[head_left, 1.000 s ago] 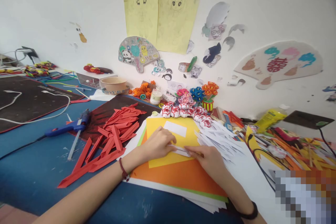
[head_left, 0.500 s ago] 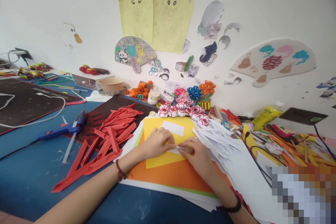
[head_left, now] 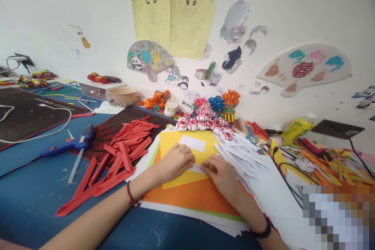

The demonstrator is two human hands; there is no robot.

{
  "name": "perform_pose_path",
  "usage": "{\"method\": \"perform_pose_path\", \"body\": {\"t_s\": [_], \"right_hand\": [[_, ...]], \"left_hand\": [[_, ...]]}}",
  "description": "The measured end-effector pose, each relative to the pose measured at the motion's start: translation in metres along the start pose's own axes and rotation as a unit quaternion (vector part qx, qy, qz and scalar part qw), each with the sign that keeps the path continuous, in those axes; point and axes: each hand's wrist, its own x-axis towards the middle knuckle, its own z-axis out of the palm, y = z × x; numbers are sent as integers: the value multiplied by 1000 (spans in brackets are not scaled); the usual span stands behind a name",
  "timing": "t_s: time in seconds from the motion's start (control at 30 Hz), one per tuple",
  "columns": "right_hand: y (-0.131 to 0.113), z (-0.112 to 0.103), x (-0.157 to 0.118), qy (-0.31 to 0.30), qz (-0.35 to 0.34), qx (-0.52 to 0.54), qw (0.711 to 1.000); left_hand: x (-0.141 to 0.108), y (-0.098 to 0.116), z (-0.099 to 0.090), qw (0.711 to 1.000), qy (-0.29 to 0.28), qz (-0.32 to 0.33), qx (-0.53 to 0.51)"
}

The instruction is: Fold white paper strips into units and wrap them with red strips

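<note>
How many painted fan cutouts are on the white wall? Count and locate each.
2: the grey, panda-painted fan at the lower left of the yellow paper drawings; the whitish, red-lettered fan farther right.

Between two and three o'clock: red double-happiness sign, 囍 (head_left: 303, 69), on a white fan-shaped board (head_left: 318, 64). Dial centre: white card (head_left: 186, 105), bold dark characters, tilted, too small to read surely. Just toward nine: jar (head_left: 170, 108), label marking illegible. Past three: yellow bottle (head_left: 296, 130), label blurred. Nine o'clock: dark mat (head_left: 26, 121), faint edge lettering, unreadable.
</note>
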Motion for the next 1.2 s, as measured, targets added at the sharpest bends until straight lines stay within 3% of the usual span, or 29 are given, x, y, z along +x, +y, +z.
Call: {"method": "perform_pose_path", "body": {"t_s": [0.2,0.33,0.53,0.67,0.77,0.97,1.2], "right_hand": [[3,-7,-6,-14,-126,-103,987],[2,-14,-8,-53,-177,-164,969],[7,-23,-9,-90,-143,-137,976],[7,-15,-9,-63,-138,-158,976],[7,-9,-10,-28,-132,-168,976],[2,-8,-10,1,-78,-65,995],[-6,-11,-9,-8,-25,-10,1000]], "left_hand": [[-3,6,-5,984,-5,96,152],[-6,4,-10,973,-16,162,163],[-10,-5,-12,975,-12,159,152],[-9,-2,-6,967,-12,172,186],[-8,1,-2,968,3,146,203],[-8,3,0,997,15,43,55],[-10,3,4,999,25,23,-13]]}}
